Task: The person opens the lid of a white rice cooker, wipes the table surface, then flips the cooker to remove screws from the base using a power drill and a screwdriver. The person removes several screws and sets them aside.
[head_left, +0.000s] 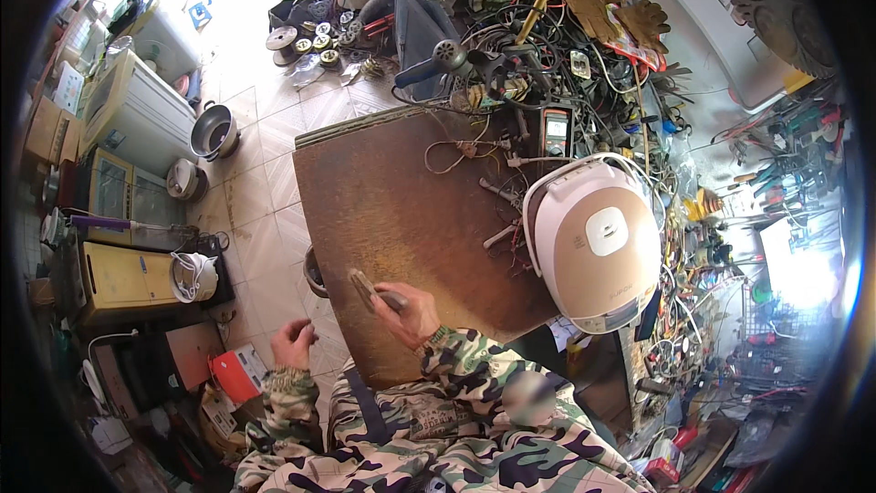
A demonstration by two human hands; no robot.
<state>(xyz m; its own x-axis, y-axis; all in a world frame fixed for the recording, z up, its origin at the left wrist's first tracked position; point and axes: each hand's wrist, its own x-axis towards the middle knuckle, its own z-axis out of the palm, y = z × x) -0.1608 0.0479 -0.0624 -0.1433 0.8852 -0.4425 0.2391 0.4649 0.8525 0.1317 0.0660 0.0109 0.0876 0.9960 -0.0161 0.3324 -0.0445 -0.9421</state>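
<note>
My right hand [412,318] is closed around a small flat tool with a tan, brush-like end [361,287], held above the near-left part of a worn brown tabletop [401,192]. Its exact kind is not clear from here. Left of the table edge, over the tiled floor, my left hand [292,344] has its fingers curled together. Something small and dark may be at its fingertips, too small to name. On the table's right side stands a white and beige rice cooker [584,256] with its lid down, apart from both hands.
Behind the cooker, a multimeter [555,132] lies among tangled cables and a heat-gun-like tool [438,62]. Wire spools [283,40] sit on the floor at the back. A metal pot [213,132] and a yellow cabinet [123,276] are at the left. Tools crowd the right side.
</note>
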